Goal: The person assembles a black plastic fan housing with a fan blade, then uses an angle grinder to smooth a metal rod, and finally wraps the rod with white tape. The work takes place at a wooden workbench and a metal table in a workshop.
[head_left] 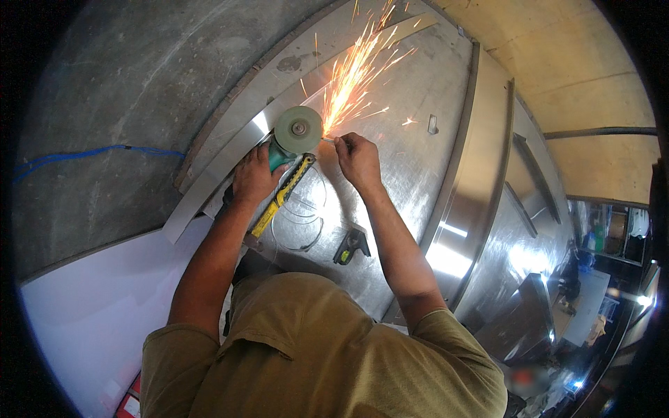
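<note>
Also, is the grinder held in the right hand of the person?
No, the left hand holds the grinder, while the right hand pinches a small thin piece beside the disc.

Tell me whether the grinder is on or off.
The grinder is on: bright sparks stream from the edge of its disc, beside a thin piece in the right hand.

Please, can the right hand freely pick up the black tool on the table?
Probably not now: the black tool lies near and uncovered, but the right hand seems busy pinching a small metal piece at the grinder disc.
</note>
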`<state>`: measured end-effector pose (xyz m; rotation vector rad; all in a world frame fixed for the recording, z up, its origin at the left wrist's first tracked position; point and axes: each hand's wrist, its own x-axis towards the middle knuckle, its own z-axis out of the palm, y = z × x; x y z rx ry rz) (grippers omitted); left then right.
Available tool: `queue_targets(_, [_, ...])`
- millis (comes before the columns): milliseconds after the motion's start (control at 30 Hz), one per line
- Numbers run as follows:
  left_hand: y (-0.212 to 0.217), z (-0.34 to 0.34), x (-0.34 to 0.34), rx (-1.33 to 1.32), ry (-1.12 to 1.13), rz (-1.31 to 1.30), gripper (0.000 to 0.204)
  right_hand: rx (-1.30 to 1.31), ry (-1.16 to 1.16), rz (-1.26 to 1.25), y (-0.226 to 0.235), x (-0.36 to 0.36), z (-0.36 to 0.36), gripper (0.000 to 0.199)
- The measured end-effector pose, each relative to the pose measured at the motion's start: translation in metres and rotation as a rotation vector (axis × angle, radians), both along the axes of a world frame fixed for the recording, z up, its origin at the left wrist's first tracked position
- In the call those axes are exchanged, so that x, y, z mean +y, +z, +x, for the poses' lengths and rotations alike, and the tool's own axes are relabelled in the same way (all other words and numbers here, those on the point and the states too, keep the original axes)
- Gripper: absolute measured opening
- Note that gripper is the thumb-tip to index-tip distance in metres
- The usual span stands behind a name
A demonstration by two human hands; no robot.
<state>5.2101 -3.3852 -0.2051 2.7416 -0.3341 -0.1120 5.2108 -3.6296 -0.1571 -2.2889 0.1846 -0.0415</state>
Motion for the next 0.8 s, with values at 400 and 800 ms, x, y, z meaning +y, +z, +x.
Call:
queue_targets(400, [-0.001,0.001,0.001,-0.024,-0.016,-0.019,0.07,0.036,-0.012,-0.011,-0.01,-0.006,0.005,0.036])
queue_targets(800, [0.004,0.003,0.0,0.063,0.004,0.025,0.071,0.11,-0.045,0.034,-0.017,-0.009,0.009,0.045])
